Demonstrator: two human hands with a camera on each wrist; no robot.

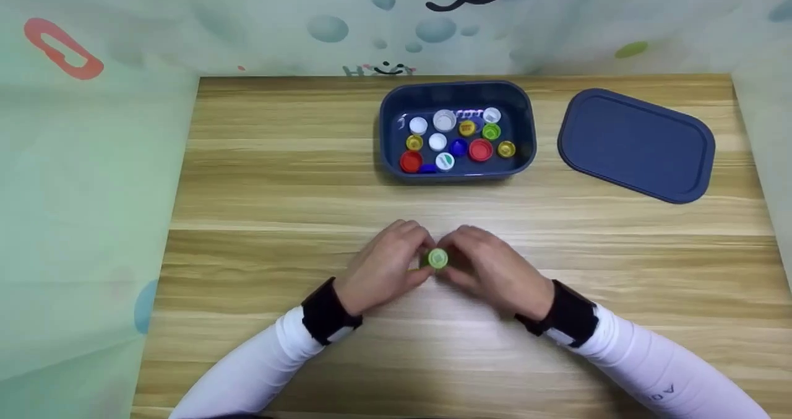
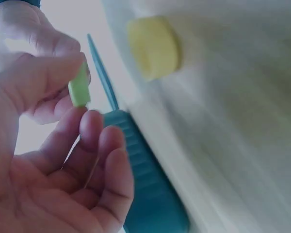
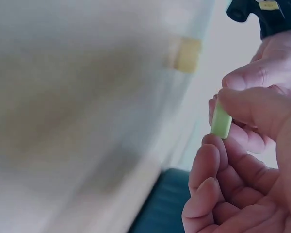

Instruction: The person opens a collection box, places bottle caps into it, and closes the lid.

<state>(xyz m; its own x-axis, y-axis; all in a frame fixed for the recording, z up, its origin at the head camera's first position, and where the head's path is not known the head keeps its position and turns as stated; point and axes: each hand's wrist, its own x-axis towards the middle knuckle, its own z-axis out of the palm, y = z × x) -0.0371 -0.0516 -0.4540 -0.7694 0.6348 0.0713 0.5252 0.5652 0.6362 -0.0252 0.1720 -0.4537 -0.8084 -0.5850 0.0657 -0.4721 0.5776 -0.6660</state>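
Between my two hands a small green bottle cap (image 1: 437, 258) is held up above the wooden table. My left hand (image 1: 382, 267) pinches it from the left with thumb and forefinger, the other fingers loosely bent. From the other side my right hand (image 1: 502, 272) grips the same green cap (image 3: 221, 122) between thumb and fingertips. A yellow cap (image 2: 154, 47) lies on the table below the hands; in the head view the left hand hides nearly all of it.
A dark blue box (image 1: 390, 97) stands beyond the hands, holding several white, red, yellow, blue and green caps. Its matching lid (image 1: 637, 145) lies flat at the back right. Printed cloth (image 1: 278, 29) hangs behind the table (image 1: 266, 177) and along its sides.
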